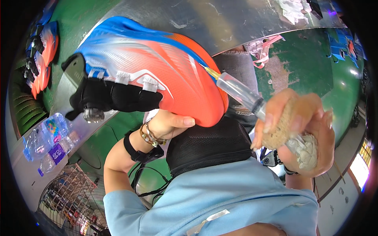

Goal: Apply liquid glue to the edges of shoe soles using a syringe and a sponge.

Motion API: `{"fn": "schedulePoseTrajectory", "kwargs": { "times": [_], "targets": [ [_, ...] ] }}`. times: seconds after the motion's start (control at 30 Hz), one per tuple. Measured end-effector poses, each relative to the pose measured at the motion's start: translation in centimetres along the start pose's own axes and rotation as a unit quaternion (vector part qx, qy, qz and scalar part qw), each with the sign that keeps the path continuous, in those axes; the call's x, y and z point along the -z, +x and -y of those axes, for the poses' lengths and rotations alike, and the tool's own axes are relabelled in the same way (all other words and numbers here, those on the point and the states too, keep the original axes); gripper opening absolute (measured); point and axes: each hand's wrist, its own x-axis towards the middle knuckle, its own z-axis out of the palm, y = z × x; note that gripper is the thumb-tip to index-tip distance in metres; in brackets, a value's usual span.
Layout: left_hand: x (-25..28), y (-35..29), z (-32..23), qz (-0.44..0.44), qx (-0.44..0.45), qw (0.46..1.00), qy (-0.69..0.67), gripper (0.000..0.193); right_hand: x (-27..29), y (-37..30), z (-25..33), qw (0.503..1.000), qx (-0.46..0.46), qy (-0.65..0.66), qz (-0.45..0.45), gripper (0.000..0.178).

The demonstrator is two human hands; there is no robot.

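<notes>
A blue and coral-orange sports shoe (185, 82) with black lining lies on its side, its toe toward me. My left hand (169, 122) grips it beneath the toe, thumb along the edge and the other fingers hidden. In my right hand (321, 131) is a clear syringe (239, 91) with a yellow needle hub. Its tip meets the blue band beside the orange sole; whether it touches I cannot tell. The same hand also holds a tan, sponge-like piece (280, 126) and a crumpled whitish wad (307, 151).
A metal tabletop (232, 19) spans the far side, with white crumpled tissue (292, 10) on it. More similar shoes (44, 51) stand at far left. Plastic bottles (47, 135) lie on a pale surface at left, near a wire fan guard (71, 200). A pink strapped item (265, 48) hangs beyond the table.
</notes>
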Motion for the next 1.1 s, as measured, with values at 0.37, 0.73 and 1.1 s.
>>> {"fn": "schedulePoseTrajectory", "kwargs": {
  "times": [0.37,0.73,1.1],
  "targets": [
    [-3.6,7.5,-0.2,-0.012,-0.165,0.986,0.008,0.094,0.7,-1.3,1.5,0.991,0.122,-0.047,-0.003,0.027],
    [-4.3,10.5,-1.1,0.030,-0.271,0.961,0.047,0.075,0.3,-0.5,0.5,0.983,0.171,-0.073,0.002,0.025],
    [-8.1,10.1,-2.0,-0.046,-0.320,0.946,0.016,0.061,-0.1,0.1,-0.5,0.963,0.235,-0.134,-0.011,0.030]
  ]
}}
